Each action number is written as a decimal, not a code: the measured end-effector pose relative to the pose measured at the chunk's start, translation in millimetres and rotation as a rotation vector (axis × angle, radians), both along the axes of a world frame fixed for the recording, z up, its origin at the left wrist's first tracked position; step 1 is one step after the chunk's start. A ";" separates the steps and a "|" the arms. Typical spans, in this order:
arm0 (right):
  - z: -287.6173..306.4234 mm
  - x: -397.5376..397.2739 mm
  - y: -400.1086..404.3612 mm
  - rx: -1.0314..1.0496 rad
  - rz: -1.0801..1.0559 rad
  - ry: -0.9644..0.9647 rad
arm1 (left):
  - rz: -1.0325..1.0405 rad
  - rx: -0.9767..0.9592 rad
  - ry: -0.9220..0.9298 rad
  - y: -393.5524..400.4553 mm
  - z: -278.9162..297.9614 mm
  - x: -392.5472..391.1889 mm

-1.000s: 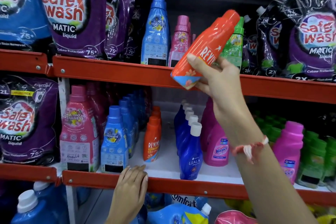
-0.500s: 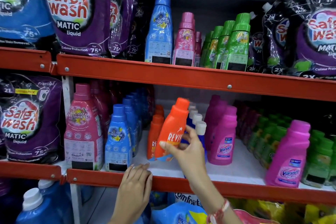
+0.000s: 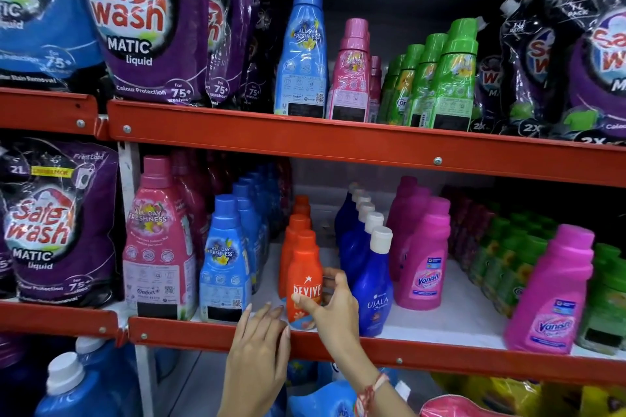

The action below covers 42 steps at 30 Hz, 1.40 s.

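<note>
Down from its tilt of a moment ago, the Revive bottle [image 3: 305, 281] now stands upright at the front of the orange row [image 3: 298, 223] on the middle shelf [image 3: 440, 354], its base at the shelf's front edge. I cannot tell whether its full weight is on the shelf.

My right hand [image 3: 333, 306] grips it: the thumb lies across the label and the fingers curl round the bottle's right side. That hand has dropped with the bottle, and its wrist shows a red thread.

My left hand [image 3: 261, 345] has stayed on the red front rim. Its fingers are straight and relaxed and hold nothing, and the fingertips are just beside the bottle's base.

To the bottle's right, with my right hand between, stands the Ujala bottle [image 3: 372, 291]. To its left is the blue Comfort bottle [image 3: 225, 267], near but apart.
</note>
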State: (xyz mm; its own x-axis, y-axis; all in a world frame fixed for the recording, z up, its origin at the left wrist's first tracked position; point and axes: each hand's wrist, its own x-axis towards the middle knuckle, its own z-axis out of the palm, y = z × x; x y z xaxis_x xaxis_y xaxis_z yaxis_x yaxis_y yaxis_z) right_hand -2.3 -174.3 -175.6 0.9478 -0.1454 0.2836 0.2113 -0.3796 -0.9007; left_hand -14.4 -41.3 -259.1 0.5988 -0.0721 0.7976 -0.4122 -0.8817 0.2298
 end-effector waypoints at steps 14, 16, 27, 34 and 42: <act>12.8 -18.8 -28.9 -0.122 0.177 -0.017 | -0.006 0.009 0.010 -0.8 2.2 -3.7; 18.8 -29.8 -46.8 -0.100 0.120 -0.116 | -0.003 0.010 0.020 -1.0 3.1 -4.4; -0.2 -30.2 -188.6 -0.144 -0.712 -0.497 | 0.012 0.010 0.013 -3.7 2.0 -2.4; -15.2 -17.9 -245.3 -0.215 -0.971 -0.287 | 0.053 0.014 0.008 -3.8 -4.5 1.6; -16.2 -12.8 -262.9 -0.157 -0.871 -0.186 | 0.100 0.023 -0.013 -5.3 -6.4 1.7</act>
